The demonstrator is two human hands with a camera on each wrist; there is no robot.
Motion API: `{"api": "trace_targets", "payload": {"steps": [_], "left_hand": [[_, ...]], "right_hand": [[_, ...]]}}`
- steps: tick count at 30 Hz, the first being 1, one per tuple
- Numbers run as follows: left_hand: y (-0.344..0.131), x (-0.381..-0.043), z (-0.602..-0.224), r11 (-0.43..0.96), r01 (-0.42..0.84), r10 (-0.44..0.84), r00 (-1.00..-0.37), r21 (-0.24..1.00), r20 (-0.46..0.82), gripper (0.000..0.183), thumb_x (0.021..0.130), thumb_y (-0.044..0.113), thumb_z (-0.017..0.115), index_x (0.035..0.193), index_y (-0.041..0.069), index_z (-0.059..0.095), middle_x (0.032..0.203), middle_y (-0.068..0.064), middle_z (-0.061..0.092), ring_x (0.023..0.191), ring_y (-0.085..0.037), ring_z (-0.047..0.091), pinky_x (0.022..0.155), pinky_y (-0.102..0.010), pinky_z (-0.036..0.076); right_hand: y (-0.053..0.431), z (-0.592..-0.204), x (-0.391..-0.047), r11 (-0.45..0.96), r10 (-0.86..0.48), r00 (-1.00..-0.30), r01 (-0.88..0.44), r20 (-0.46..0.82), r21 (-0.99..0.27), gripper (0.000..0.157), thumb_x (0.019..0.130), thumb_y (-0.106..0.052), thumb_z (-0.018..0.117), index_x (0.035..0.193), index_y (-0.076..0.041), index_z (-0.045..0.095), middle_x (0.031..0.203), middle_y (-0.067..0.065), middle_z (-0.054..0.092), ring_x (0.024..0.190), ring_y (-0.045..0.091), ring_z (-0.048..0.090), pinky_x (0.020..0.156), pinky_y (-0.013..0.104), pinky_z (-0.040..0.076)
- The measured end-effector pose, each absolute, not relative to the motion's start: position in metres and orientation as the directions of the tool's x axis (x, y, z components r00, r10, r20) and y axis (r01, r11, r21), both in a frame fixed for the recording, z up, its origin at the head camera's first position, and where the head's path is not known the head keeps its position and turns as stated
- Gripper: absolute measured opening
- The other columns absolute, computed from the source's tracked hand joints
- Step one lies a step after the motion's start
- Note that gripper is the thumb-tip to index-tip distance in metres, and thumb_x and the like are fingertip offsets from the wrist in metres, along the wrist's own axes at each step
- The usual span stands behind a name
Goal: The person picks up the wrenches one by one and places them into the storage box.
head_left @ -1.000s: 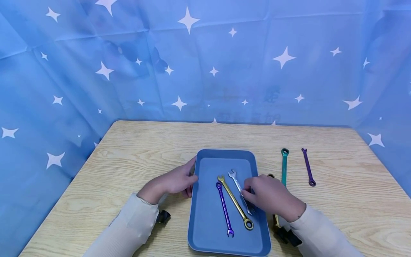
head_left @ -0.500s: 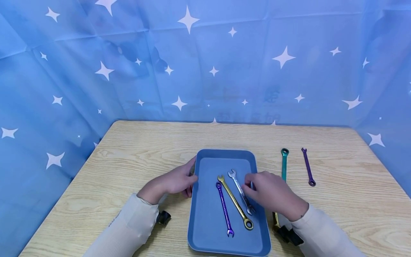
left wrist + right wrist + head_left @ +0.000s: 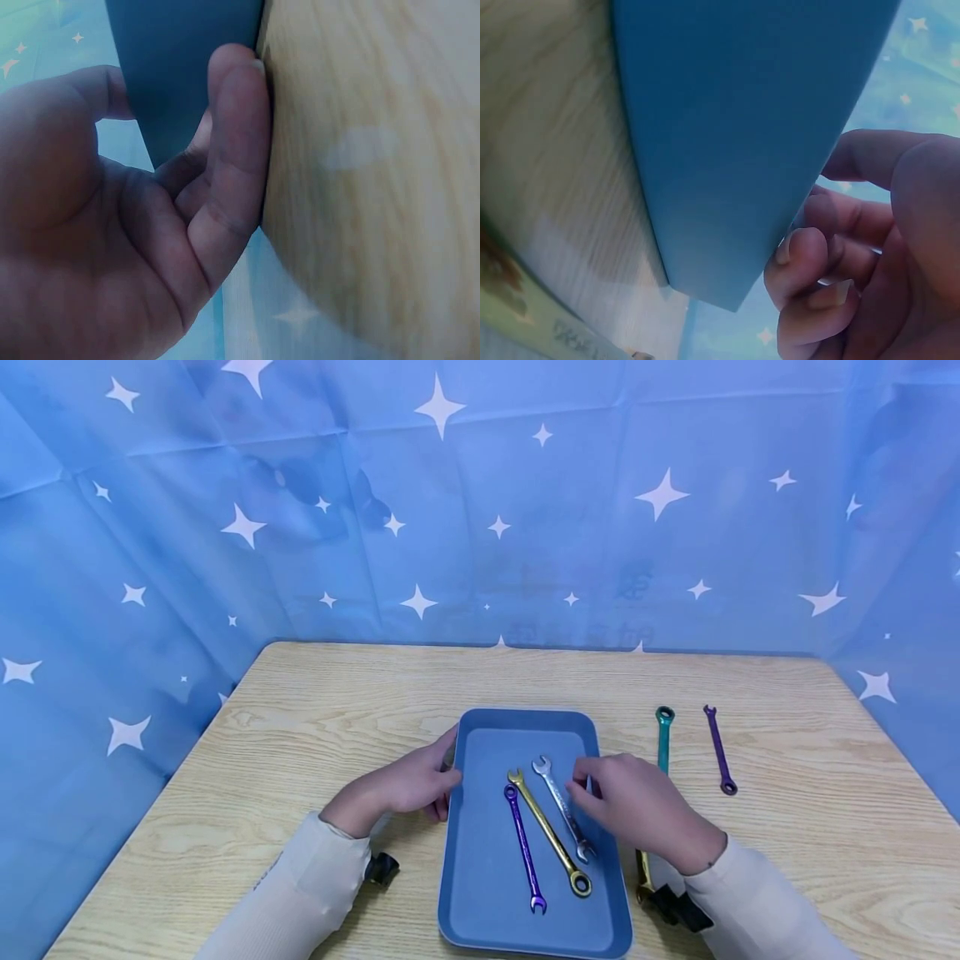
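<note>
A blue tray (image 3: pixel 480 910) lies on the table, holding a purple wrench (image 3: pixel 523 852), a gold wrench (image 3: pixel 551 835) and a silver wrench (image 3: pixel 564 810) side by side. My left hand (image 3: pixel 412 781) holds the tray's left edge, thumb over the rim; in the left wrist view its fingers (image 3: pixel 238 135) lie against the outer wall. Over the right rim hovers my right hand (image 3: pixel 637 806), fingers loosely bent with nothing between them, close to the silver wrench. In the right wrist view its bent fingers (image 3: pixel 799 262) are beside the tray wall (image 3: pixel 727 150).
On the wooden table (image 3: pixel 337 693), right of the tray, lie a green wrench (image 3: pixel 664 743) and a purple wrench (image 3: pixel 720 752). Another gold wrench (image 3: pixel 643 872) is partly hidden under the right forearm. A starry blue curtain (image 3: pixel 480 543) stands behind the table.
My right hand has let go of the silver wrench and drawn back slightly right, up to the tray's rim. The silver wrench stays in the tray. The left hand has not moved.
</note>
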State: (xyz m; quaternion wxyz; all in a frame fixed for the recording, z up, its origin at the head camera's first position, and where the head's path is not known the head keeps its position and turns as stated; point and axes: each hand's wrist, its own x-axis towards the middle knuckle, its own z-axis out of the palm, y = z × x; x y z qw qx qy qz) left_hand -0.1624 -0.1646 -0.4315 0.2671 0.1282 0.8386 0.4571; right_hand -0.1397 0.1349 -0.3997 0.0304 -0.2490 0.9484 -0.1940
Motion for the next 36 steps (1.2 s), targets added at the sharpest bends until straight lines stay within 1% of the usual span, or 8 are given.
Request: {"api": "trace_targets", "payload": {"steps": [7,16,22,36], "left_hand": [[-0.1646,-0.1621,-0.4316,0.549,-0.026,0.461,-0.824,0.836,-0.328,0.079,0.101,0.012,0.042,0.161,0.032,-0.006,0.064,-0.012,0.067,0.058,-0.024,0.067,0.057,-0.039,0.059],[-0.1644,-0.162,-0.431,0.551,-0.031,0.456,-0.826,0.834,-0.332,0.079,0.101,0.012,0.042,0.161,0.033,-0.007,0.064,-0.012,0.067,0.058,-0.024,0.067,0.057,-0.039,0.059],[-0.1646,-0.162,-0.4315,0.553,-0.039,0.451,-0.826,0.832,-0.339,0.079,0.101,0.013,0.042,0.161,0.034,-0.007,0.065,-0.013,0.068,0.059,-0.024,0.067,0.057,-0.039,0.059],[-0.1649,-0.1629,-0.4326,0.553,-0.021,0.463,-0.823,0.833,-0.328,0.08,0.101,0.013,0.042,0.16,0.034,-0.008,0.064,-0.012,0.068,0.058,-0.025,0.067,0.057,-0.039,0.059]], "right_hand": [[0.1361,-0.3975,-0.1398,0.801,-0.477,-0.876,-0.466,0.072,-0.375,0.018,0.097,-0.023,0.064,0.079,-0.021,0.066,0.053,-0.01,0.039,0.044,0.004,0.036,0.042,0.021,0.029],[0.1395,-0.3971,-0.1418,0.807,-0.47,-0.879,-0.466,0.083,-0.364,0.017,0.097,-0.023,0.064,0.08,-0.02,0.066,0.051,-0.011,0.036,0.043,0.004,0.034,0.041,0.021,0.027],[0.1406,-0.395,-0.1431,0.818,-0.449,-0.89,-0.446,0.08,-0.363,0.014,0.096,-0.023,0.065,0.084,-0.017,0.069,0.052,-0.009,0.04,0.044,0.005,0.037,0.042,0.022,0.029],[0.1428,-0.3942,-0.1445,0.826,-0.437,-0.896,-0.434,0.079,-0.36,0.018,0.097,-0.023,0.064,0.08,-0.019,0.066,0.052,-0.009,0.041,0.045,0.006,0.039,0.042,0.022,0.03]]}}
